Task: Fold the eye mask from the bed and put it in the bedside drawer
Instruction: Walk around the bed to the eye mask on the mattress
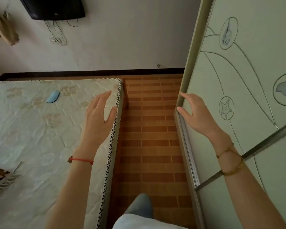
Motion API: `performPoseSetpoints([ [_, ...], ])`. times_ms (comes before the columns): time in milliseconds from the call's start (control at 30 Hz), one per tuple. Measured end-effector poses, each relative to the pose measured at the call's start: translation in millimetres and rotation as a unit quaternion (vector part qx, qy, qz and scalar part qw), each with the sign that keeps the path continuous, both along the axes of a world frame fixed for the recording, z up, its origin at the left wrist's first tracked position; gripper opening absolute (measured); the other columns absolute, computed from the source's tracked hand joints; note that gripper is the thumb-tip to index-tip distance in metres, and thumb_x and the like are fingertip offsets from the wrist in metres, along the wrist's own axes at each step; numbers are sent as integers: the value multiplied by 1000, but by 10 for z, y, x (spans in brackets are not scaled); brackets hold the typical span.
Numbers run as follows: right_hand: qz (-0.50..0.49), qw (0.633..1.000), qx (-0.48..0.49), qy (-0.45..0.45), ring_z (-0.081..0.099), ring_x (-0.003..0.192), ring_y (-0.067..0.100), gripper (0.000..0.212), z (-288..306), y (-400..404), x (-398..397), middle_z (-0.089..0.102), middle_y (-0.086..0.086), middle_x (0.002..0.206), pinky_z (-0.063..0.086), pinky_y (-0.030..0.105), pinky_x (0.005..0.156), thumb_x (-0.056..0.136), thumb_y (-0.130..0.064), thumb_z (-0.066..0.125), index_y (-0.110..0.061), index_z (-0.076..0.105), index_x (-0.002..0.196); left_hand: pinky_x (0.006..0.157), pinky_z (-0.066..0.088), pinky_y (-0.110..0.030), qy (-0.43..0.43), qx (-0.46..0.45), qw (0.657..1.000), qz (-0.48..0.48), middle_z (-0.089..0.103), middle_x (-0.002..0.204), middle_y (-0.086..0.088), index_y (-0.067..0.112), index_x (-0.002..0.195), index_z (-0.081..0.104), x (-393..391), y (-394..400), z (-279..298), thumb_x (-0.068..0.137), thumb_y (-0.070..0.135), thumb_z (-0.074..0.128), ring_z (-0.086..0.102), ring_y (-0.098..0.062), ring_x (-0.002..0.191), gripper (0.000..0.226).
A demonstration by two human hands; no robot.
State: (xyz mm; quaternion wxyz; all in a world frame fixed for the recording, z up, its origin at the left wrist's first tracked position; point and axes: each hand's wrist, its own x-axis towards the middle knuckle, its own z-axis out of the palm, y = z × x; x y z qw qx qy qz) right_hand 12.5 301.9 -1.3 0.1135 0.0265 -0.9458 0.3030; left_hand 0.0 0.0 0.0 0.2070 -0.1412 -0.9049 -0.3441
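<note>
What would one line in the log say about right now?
stage: approach | eye mask: lying on mattress, untouched | left hand: open, over mattress edge | right hand: open, at wardrobe door edge | drawer: not in view

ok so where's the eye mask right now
In the head view the blue eye mask lies flat on the mattress, upper left, beyond and left of the open left hand, which isn't touching it.

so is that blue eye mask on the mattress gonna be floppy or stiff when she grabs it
Probably floppy: the eye mask looks like thin padded fabric lying flat on the mattress. Likely light for its size. It should not roll, and the quilted surface may keep it from sliding.
</note>
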Motion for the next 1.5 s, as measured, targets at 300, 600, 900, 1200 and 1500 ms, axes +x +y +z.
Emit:
performPoseSetpoints([
  [300,-2,1000,3,-30,30,140,18,53,-295,206,-760,39,2,148,27,43,116,95,-34,49,-20,35,143,112,36,-38,-13,7,1000,6,54,139,-7,11,140,47,-766,260,-256,97,18,53,46,-21,133,45],
  [600,-10,999,4,-45,28,141,17,53,-397,378,-2339,38,1,150,26,41,116,95,-36,49,-21,34,144,111,39,-39,-20,3,1000,-4,56,137,-9,8,139,48,-2351,419,-345,97,17,54,48,-22,132,44],
  [900,-11,999,-12,-29,23,143,14,52,-180,398,-4103,34,-3,151,19,33,115,95,-36,48,-25,33,144,112,38,-42,-15,-16,1000,2,53,141,-2,17,144,40,-4197,451,-274,98,26,50,45,-17,135,49],
  [1200,6,999,-16,-41,23,143,15,52,-368,525,-5493,36,-2,150,18,31,112,95,-37,49,-25,35,143,112,38,-45,-39,-17,999,11,52,142,-3,17,143,42,-5491,650,-378,97,25,51,44,-19,136,48],
  [1500,59,997,1,-47,26,142,14,51,-570,911,-7466,37,-5,150,24,37,113,94,-41,48,-28,35,141,109,40,-41,-22,-18,998,49,57,136,-5,13,142,44,-7194,1078,-477,95,25,51,48,-20,129,49],
])
